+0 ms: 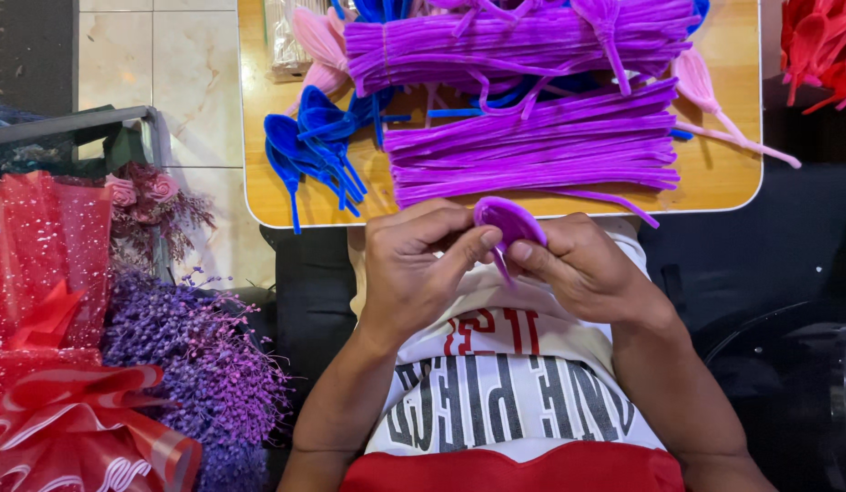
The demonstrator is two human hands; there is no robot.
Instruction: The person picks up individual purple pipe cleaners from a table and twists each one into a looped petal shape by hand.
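Observation:
My left hand (pixel 414 264) and my right hand (pixel 582 264) meet just below the near edge of a small wooden table (pixel 259 196). Between their fingertips they pinch a purple petal-shaped piece (pixel 507 221) made of fuzzy wire, its short stem pointing down toward my lap. Just beyond my hands, bundles of straight purple fuzzy wires (pixel 532 146) lie across the table. Finished blue petal pieces (pixel 309 150) lie in a heap at the table's left side.
Pink petal pieces (pixel 705 91) lie at the table's right and back left. Red fuzzy pieces (pixel 819 46) sit at the top right. To my left stand a red wrapped bouquet (pixel 50 301) and purple dried flowers (pixel 200 355) on the tiled floor.

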